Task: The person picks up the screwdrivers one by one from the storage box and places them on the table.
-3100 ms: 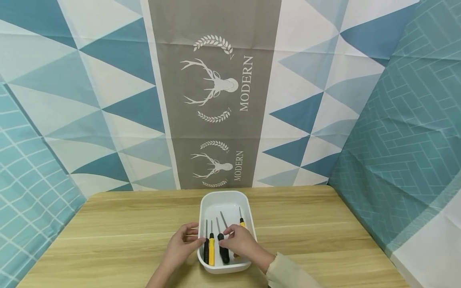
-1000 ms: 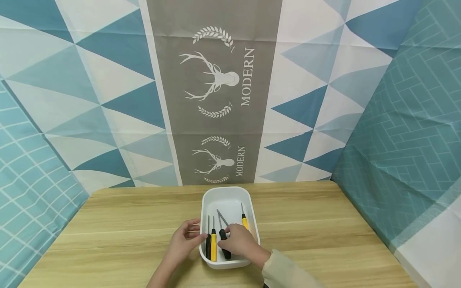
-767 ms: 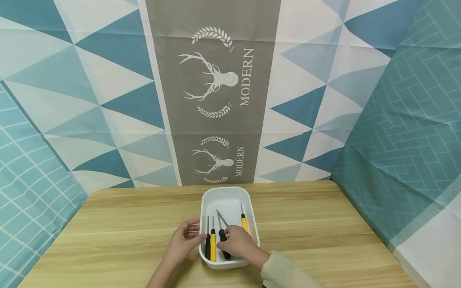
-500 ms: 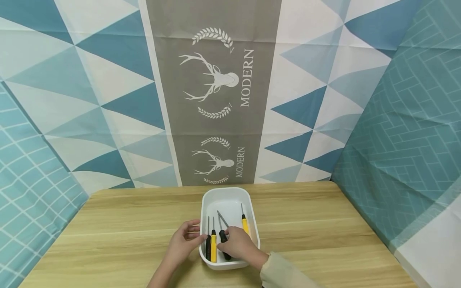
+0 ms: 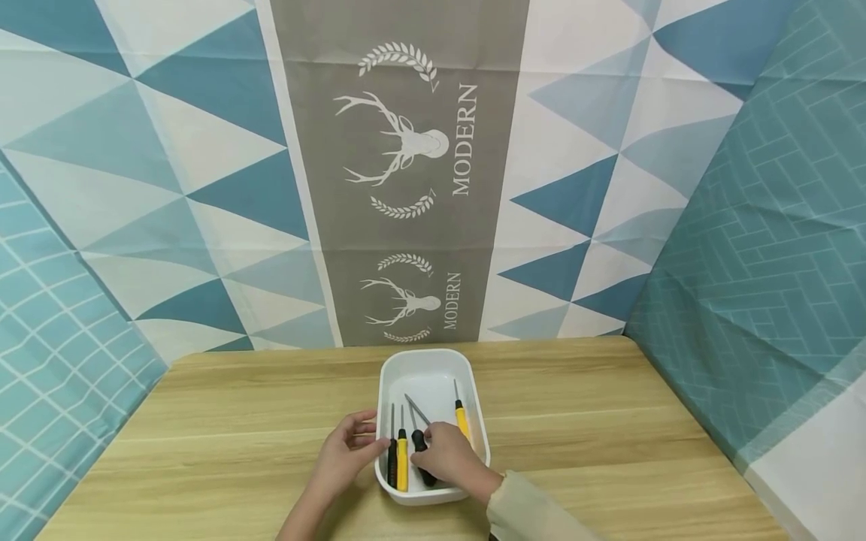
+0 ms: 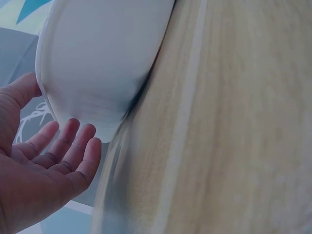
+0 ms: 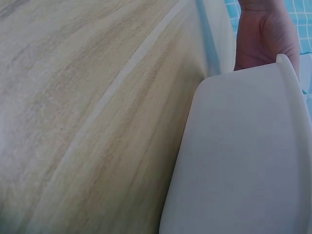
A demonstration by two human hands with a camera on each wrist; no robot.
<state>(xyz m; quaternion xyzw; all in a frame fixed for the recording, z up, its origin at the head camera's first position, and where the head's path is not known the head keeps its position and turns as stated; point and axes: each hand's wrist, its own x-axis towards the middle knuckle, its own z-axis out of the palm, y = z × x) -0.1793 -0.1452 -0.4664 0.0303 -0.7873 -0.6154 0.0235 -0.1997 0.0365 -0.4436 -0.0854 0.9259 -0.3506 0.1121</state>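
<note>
Arranging step, seemingly: right grip [image 5: 452, 455] pinches the stout black screwdriver [image 5: 419, 440] beneath it in the white tray [image 5: 425, 498], relaxed left grip [image 5: 348, 449] touches the tray's side, and next likely calls for careful alignment.

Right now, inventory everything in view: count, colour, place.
flat wood-grain table: 1, tan, foreground
rounded rectangular tray: 1, white, on table
slim black screwdriver: 1, black handle, tray's left
slim yellow screwdrivers: 2, yellow-and-black handles, tray's left and right
stout black screwdriver: 1, black handle, mid-tray
metal shaft: 1, grey, mid-tray, handle end hidden
patterned hanging sheets: at least 3, blue, white, grey, teal, back and sides
left-hand grip: 1, bare, thumb over tray's left rim
right-hand grip: 1, bare, on stout black screwdriver
cuffed sleeve: 1, beige, right arm
</note>
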